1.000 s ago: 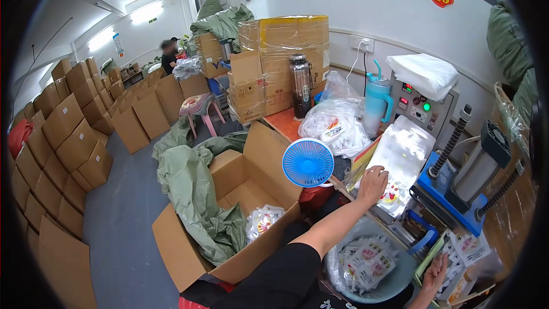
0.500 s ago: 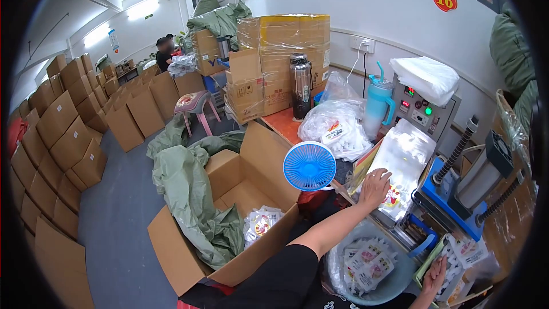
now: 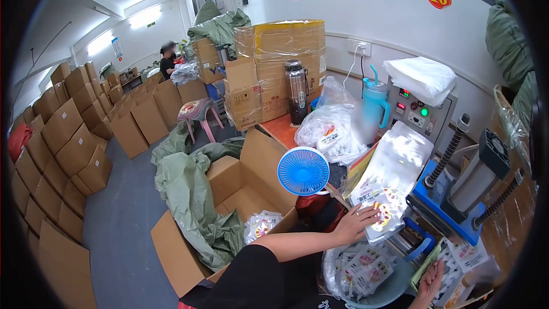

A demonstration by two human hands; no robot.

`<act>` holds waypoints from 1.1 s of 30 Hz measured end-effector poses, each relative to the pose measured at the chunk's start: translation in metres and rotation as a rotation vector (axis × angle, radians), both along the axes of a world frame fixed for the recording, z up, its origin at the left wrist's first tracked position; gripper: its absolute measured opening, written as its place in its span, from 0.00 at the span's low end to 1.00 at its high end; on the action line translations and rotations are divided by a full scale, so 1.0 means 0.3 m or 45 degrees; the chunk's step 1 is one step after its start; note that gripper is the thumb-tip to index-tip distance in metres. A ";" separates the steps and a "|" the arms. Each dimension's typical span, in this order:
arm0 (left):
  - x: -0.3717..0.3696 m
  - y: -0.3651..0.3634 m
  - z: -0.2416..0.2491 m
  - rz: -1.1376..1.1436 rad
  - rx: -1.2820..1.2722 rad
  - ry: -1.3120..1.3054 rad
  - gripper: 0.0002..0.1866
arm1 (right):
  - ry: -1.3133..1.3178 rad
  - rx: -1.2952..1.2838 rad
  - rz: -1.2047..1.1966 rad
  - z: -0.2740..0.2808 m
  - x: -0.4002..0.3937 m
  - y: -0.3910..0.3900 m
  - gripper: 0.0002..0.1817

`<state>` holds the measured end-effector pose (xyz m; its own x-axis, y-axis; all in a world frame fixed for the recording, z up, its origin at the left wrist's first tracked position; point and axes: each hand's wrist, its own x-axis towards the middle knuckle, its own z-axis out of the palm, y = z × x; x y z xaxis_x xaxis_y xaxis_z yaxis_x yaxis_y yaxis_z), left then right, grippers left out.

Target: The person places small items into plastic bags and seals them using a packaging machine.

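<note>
Since the earlier frame, left hand [image 3: 355,224] has slid down the slanted stack of clear printed pouches [image 3: 389,180], fingers spread flat on its lower edge gripping nothing; right hand [image 3: 430,277] loosely touches packets [image 3: 457,260]; pressure risks stack sliding toward sealing machine [image 3: 457,194].

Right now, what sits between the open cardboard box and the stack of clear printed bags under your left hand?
In the head view, the blue fan stands between the cardboard box and the printed bags under the left hand.
</note>
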<state>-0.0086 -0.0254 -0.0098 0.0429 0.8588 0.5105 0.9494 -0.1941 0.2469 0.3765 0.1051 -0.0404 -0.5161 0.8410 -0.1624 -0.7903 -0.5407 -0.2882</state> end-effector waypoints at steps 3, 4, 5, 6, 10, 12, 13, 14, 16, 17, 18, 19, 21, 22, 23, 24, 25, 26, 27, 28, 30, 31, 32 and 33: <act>-0.011 0.020 0.015 -0.017 0.144 -0.091 0.22 | 0.050 -0.018 0.014 0.020 -0.009 -0.014 0.19; -0.015 0.035 0.024 -0.020 0.108 -0.188 0.19 | 0.007 -0.095 -0.045 0.043 -0.020 -0.028 0.16; -0.016 0.049 0.029 -0.022 0.073 -0.284 0.16 | -0.036 -0.170 -0.103 0.060 -0.028 -0.033 0.14; -0.006 0.057 0.044 0.036 0.171 -0.313 0.12 | -0.036 -0.164 -0.099 0.055 -0.018 -0.029 0.14; 0.056 0.022 0.125 0.026 0.163 -0.615 0.09 | -0.334 0.103 0.007 0.062 -0.006 -0.037 0.13; 0.103 -0.013 0.129 -0.037 0.047 -0.825 0.10 | -0.440 -0.050 -0.096 0.099 -0.031 -0.058 0.13; 0.128 -0.030 0.117 -0.113 -0.069 -1.032 0.10 | -0.442 -0.045 -0.088 0.111 -0.041 -0.067 0.13; 0.156 -0.049 0.095 -0.108 -0.061 -1.034 0.10 | -0.502 -0.018 -0.098 0.123 -0.051 -0.075 0.13; 0.203 -0.077 0.077 -0.246 -0.095 -1.276 0.13 | -0.656 0.057 -0.116 0.129 -0.062 -0.070 0.14; 0.212 -0.086 0.088 -0.247 -0.090 -1.277 0.13 | -0.657 0.062 -0.116 0.131 -0.067 -0.067 0.14; 0.224 -0.111 0.119 -0.212 -0.248 -1.338 0.13 | -0.677 0.026 -0.153 0.143 -0.078 -0.076 0.13; 0.230 -0.126 0.133 -0.175 -0.411 -1.396 0.13 | -0.698 -0.014 -0.190 0.149 -0.083 -0.083 0.13; 0.248 -0.117 0.071 -0.216 -0.339 -1.523 0.15 | -0.726 0.009 -0.181 0.145 -0.078 -0.082 0.14; 0.245 -0.129 0.074 -0.215 -0.392 -1.502 0.15 | -0.750 0.036 -0.171 0.142 -0.075 -0.078 0.14; 0.244 -0.134 0.076 -0.214 -0.445 -1.479 0.16 | -0.751 0.033 -0.175 0.137 -0.072 -0.075 0.14; 0.242 -0.131 0.073 -0.215 -0.449 -1.479 0.16 | -0.724 0.006 -0.195 0.128 -0.069 -0.072 0.14; 0.238 -0.128 0.068 -0.240 -0.426 -1.409 0.16 | -0.697 -0.021 -0.214 0.121 -0.067 -0.070 0.14; 0.236 -0.128 0.064 -0.264 -0.403 -1.340 0.16 | -0.697 -0.026 -0.213 0.117 -0.064 -0.066 0.14; 0.240 -0.126 0.062 -0.262 -0.406 -1.341 0.16 | -0.715 -0.001 -0.190 0.118 -0.063 -0.063 0.13; 0.245 -0.122 0.061 -0.204 -0.417 -1.351 0.16 | -0.734 0.026 -0.168 0.122 -0.063 -0.061 0.13; 0.251 -0.124 0.072 -0.149 -0.428 -1.360 0.16 | -0.766 0.044 -0.179 0.145 -0.070 -0.078 0.13; 0.253 -0.130 0.087 -0.092 -0.458 -1.306 0.16 | -0.797 0.064 -0.189 0.166 -0.080 -0.093 0.12; 0.256 -0.135 0.094 -0.037 -0.489 -1.253 0.16 | -0.800 0.062 -0.189 0.194 -0.092 -0.109 0.12; 0.260 -0.135 0.086 -0.037 -0.491 -1.255 0.16 | -0.935 0.203 -0.173 0.229 -0.109 -0.126 0.13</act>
